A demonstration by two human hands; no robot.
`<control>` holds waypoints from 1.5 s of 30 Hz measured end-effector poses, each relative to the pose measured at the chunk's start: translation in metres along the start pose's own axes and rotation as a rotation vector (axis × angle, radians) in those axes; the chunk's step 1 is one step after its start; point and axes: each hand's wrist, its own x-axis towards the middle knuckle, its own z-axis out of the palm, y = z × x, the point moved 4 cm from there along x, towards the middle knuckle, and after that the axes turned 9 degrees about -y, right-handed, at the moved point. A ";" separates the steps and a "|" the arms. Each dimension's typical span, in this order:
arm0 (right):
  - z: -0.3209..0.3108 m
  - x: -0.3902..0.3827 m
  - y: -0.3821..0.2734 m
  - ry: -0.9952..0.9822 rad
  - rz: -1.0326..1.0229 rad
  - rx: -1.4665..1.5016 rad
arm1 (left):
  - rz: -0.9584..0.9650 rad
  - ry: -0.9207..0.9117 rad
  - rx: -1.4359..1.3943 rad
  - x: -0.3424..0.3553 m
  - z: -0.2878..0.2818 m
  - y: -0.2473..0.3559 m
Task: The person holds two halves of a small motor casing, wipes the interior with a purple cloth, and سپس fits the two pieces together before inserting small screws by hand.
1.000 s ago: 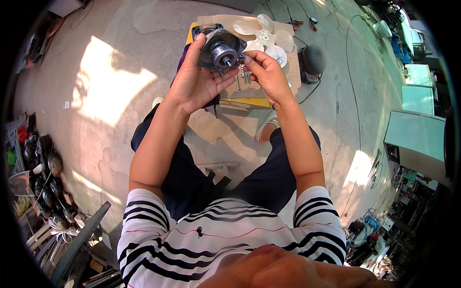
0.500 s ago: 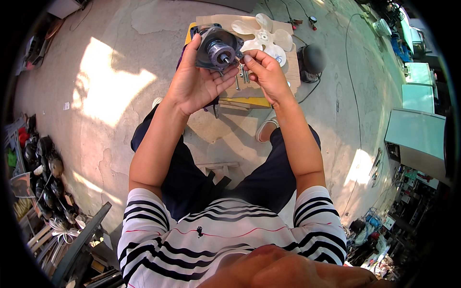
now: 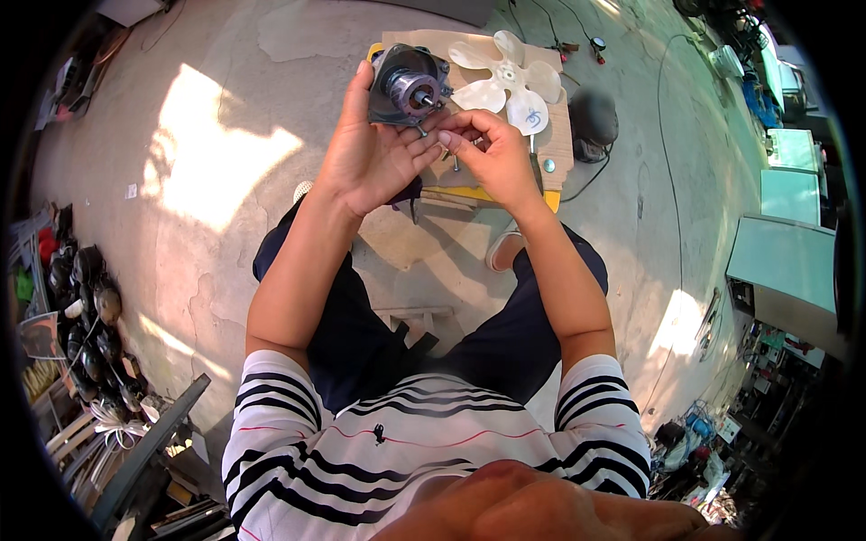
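Observation:
My left hand (image 3: 368, 167) cradles an electric fan motor (image 3: 397, 77) with a dark square housing, its rotor and shaft pointing towards me. The thumb lies along the housing's left side and the fingers stretch out below it. A small bolt (image 3: 420, 132) sticks out at the motor's lower edge. Close to my left fingertips, my right hand (image 3: 494, 158) is closed in a pinch; whatever is between its thumb and forefinger is too small to make out. Beneath the hands, a bolt (image 3: 456, 165) lies on the cardboard (image 3: 557, 135).
A pale five-blade fan (image 3: 508, 75) lies on the cardboard-topped low stand, beside a screwdriver (image 3: 536, 160). A dark rounded machine (image 3: 594, 122) with a cable stands to its right. Piled parts (image 3: 90, 307) line the left, and pale green cabinets (image 3: 780, 257) the right.
My right hand has moved down from the motor's right corner to my left fingertips. The motor has tilted slightly, and the view has shifted a little.

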 end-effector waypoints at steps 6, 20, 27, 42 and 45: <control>0.009 -0.003 -0.012 0.095 -0.123 -0.295 | -0.007 -0.020 0.015 0.001 -0.004 0.000; 0.010 -0.006 -0.021 0.167 -0.201 -0.368 | -0.014 -0.056 0.036 0.003 -0.002 -0.003; 0.003 -0.004 -0.019 0.270 -0.212 -0.262 | -0.039 0.038 0.121 0.000 0.000 -0.005; -0.002 0.000 0.002 0.213 0.065 0.163 | -0.073 0.046 0.293 0.000 0.003 -0.012; -0.001 0.003 0.007 0.220 0.067 0.243 | -0.072 0.049 0.296 0.000 0.003 -0.013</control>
